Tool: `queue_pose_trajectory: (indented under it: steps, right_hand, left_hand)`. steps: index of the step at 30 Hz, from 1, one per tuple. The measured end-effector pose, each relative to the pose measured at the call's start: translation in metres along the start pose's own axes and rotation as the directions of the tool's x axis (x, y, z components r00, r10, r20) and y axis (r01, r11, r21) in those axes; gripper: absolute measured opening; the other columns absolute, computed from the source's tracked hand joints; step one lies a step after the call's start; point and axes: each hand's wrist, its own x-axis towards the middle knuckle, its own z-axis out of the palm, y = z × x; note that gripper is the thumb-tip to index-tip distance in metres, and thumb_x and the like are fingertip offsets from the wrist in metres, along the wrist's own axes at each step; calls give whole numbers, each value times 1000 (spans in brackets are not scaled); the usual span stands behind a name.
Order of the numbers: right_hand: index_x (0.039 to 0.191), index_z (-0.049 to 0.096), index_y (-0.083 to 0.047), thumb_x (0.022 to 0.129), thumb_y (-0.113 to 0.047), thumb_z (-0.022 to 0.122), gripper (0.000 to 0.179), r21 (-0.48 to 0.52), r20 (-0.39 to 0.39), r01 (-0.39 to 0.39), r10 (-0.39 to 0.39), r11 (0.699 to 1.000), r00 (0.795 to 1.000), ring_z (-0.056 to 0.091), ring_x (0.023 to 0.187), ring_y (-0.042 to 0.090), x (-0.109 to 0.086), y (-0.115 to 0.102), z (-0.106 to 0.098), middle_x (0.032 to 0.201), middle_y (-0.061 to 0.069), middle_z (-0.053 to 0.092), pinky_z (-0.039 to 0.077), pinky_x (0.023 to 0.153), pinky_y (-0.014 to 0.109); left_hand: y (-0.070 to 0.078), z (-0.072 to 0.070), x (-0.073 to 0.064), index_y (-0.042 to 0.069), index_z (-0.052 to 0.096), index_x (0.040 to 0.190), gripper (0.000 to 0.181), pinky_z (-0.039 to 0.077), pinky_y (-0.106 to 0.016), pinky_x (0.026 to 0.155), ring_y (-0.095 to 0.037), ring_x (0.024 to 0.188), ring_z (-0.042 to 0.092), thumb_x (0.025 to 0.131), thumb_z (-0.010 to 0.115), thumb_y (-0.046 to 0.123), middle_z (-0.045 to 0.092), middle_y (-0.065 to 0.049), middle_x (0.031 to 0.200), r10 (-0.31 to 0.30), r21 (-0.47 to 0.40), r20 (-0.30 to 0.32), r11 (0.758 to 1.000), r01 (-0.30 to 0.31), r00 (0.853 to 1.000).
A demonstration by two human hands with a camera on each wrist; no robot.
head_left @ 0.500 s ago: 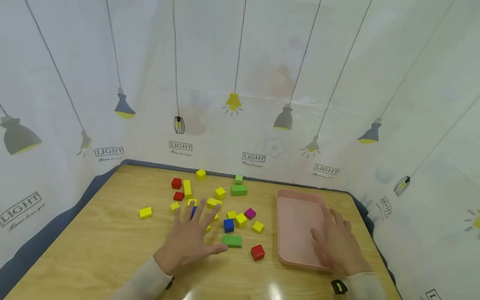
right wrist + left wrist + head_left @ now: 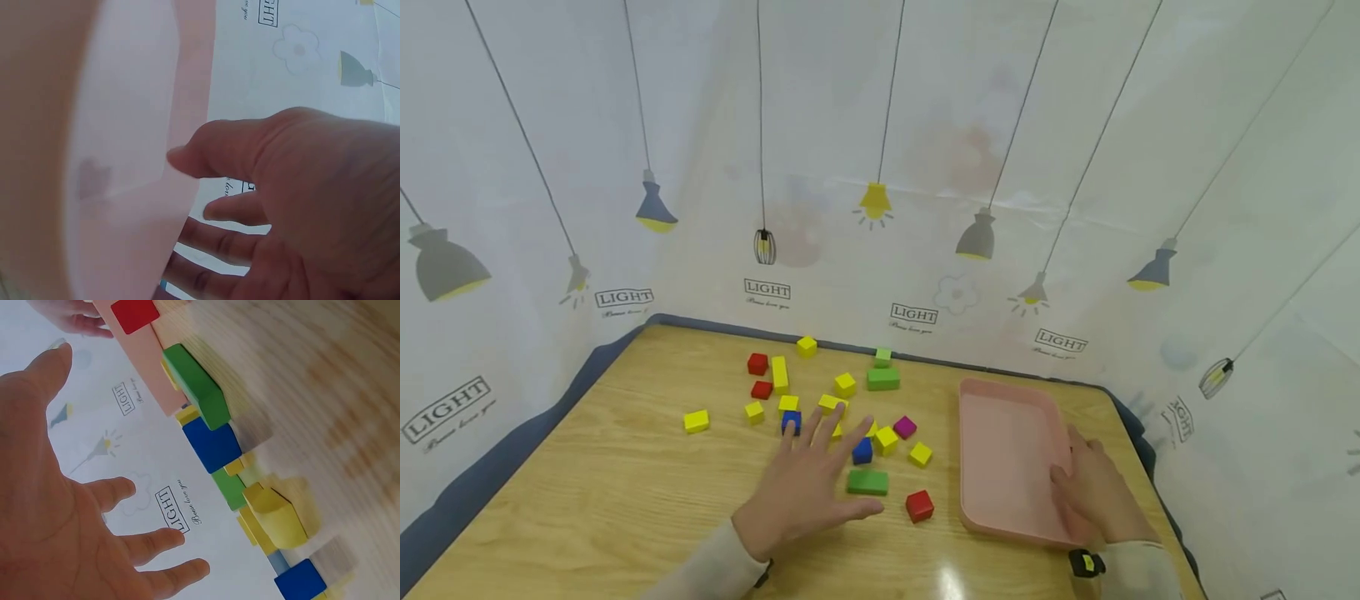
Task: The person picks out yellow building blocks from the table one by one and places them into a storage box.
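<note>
While the left hand (image 2: 807, 487) spreads its fingers apart over the table (image 2: 595, 467), the pink tray (image 2: 1000, 467) sits in the grip of the right hand (image 2: 1105, 492).
At the left, a yellow block (image 2: 696, 421) lies by itself; then a blue block (image 2: 792, 420) is near the left fingers, a green block (image 2: 867, 482) just beyond the left thumb, and a red block (image 2: 919, 506) near the tray, whose side has the right thumb inside and fingers outside.

Here on the wooden table (image 2: 580, 467), yellow blocks (image 2: 887, 441) scatter across the middle! A purple cube (image 2: 905, 427) sits among them, a long green block (image 2: 868, 482) lies near a red cube (image 2: 920, 506) up front, the pink tray (image 2: 1003, 458) rests right, and one yellow block (image 2: 696, 422) lies out left.
</note>
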Motion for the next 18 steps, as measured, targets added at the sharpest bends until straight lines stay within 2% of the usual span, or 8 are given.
queue_pose_trajectory:
  steps: [4, 9, 14, 18]
  right_hand:
    - [170, 31, 22, 112, -14, 66, 78, 5, 9, 26, -26, 1000, 1000, 54, 151, 68, 1, 0, -3, 163, 52, 48, 48, 125, 79]
    - [170, 39, 18, 107, -3, 61, 70, 33, 27, 26, -27, 999, 999, 60, 150, 63, 2, 3, -4, 163, 44, 57, 52, 122, 77]
    - [171, 39, 15, 105, -2, 61, 72, 32, 32, -8, 7, 999, 999, 68, 140, 59, 1, 5, -5, 159, 42, 62, 62, 110, 71]
    - [170, 42, 15, 104, -3, 64, 72, 46, 36, -2, 1, 999, 999, 75, 128, 54, 2, 7, -7, 151, 42, 67, 67, 99, 64]
  left_hand:
    - [5, 2, 3, 46, 30, 184, 107, 29, -85, 137, -53, 177, 29, 96, 70, 91, 25, -12, 196, 19, 11, -15, 1000, -18, 1000]
    - [11, 5, 8, 43, 34, 184, 107, 32, -85, 136, -53, 174, 36, 96, 71, 91, 26, -13, 195, 48, 13, -30, 999, -47, 998]
    - [19, 7, 17, 44, 31, 184, 107, 37, -84, 134, -53, 173, 39, 96, 65, 95, 26, -14, 195, 57, 20, -11, 998, -57, 998]
    - [26, 10, 25, 44, 31, 184, 106, 42, -82, 132, -54, 171, 42, 97, 66, 92, 27, -15, 194, 64, 1, 9, 998, -64, 998]
